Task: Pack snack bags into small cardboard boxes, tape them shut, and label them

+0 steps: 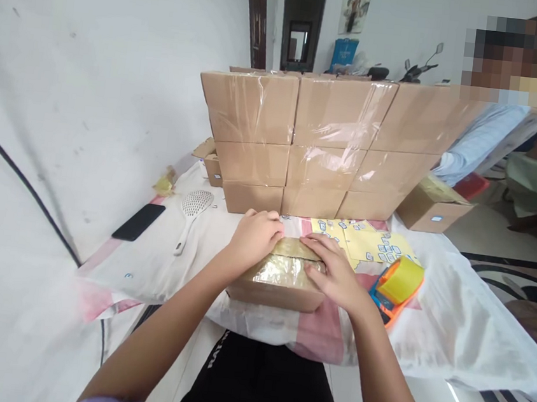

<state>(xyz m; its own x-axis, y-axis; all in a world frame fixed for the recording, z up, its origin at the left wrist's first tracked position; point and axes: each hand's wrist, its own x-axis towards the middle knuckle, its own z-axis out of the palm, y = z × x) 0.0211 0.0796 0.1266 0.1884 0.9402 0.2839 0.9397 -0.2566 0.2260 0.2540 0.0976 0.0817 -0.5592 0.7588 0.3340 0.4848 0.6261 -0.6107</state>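
Observation:
A small cardboard box [279,285] with clear tape across its top lies on the cloth-covered table [452,322] right in front of me. My left hand [255,238] rests on the box's far left top edge with the fingers curled over it. My right hand [333,272] lies flat on the right side of the lid, fingers stretched toward the left hand and pressing the top down. Both hands touch the box.
A wall of stacked taped cartons [332,144] stands behind the box. A yellow tape roll in an orange dispenser [398,285] and yellow label sheets [365,240] lie to the right. A phone [138,222] and white slotted spoon [193,209] lie left. A person's sleeve [481,140] shows at far right.

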